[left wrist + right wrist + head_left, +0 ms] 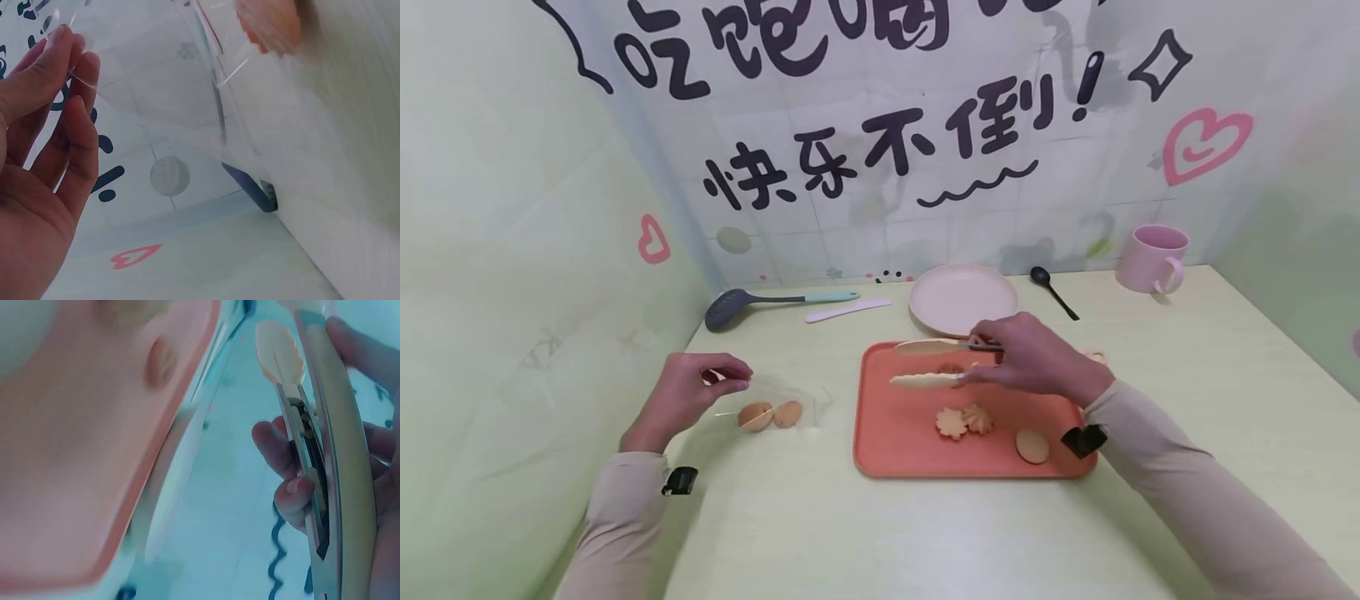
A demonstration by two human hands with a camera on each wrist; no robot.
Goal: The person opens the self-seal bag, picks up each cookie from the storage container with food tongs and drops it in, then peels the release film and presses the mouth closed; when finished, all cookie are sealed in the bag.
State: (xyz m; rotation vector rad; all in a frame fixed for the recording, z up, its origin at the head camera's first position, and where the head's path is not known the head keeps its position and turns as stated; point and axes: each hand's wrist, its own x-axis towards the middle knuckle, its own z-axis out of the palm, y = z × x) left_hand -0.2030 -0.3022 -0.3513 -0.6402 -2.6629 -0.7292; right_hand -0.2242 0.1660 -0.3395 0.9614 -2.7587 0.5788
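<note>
My left hand [688,393] pinches the edge of a clear plastic bag [156,94] between thumb and fingertips. Two brown cookies [755,417] lie inside the bag, low over the left of the table. Over the orange tray [887,457] my right hand [1037,354] grips a pair of tongs [353,456]. Their cream tips point left, spread apart, with nothing between them. On the tray lie a flower-shaped cookie [951,423], a swirled cookie [977,419] touching it and a round cookie [1032,447]. Another browner cookie [951,367] is partly hidden behind the tongs.
A pale pink plate [964,298] stands behind the tray. At the back left lie a slotted spoon [726,310] and a lilac knife [848,311]. A black spoon [1054,292] and a pink mug [1153,258] are at the back right. Walls border the table.
</note>
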